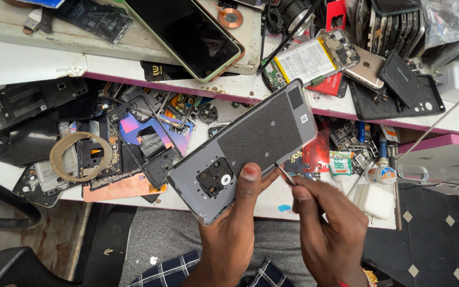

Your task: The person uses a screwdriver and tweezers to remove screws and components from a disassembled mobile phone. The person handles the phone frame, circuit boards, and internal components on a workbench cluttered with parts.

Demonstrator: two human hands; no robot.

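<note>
grey phone back cover (251,143) in left grip (240,212), tweezers (284,174) in right grip (325,228)

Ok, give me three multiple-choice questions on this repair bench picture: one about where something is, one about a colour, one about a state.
1. Where is the ring of tan tape?
A. On the lower bench, left of the grey back cover
B. On the floor
C. On the raised shelf

2. What colour is the phone back cover in the left hand?
A. Red
B. Grey
C. Green

3. How does the right hand stand?
A. Open and empty
B. Flat on the bench
C. Pinched on thin tweezers whose tip is at the cover's edge

Answers: 1 A, the ring lies among black phone parts to the cover's left. 2 B, the panel is grey with a darker textured sheet and a black camera cut-out. 3 C, the fingers close on the thin metal tool.
</note>
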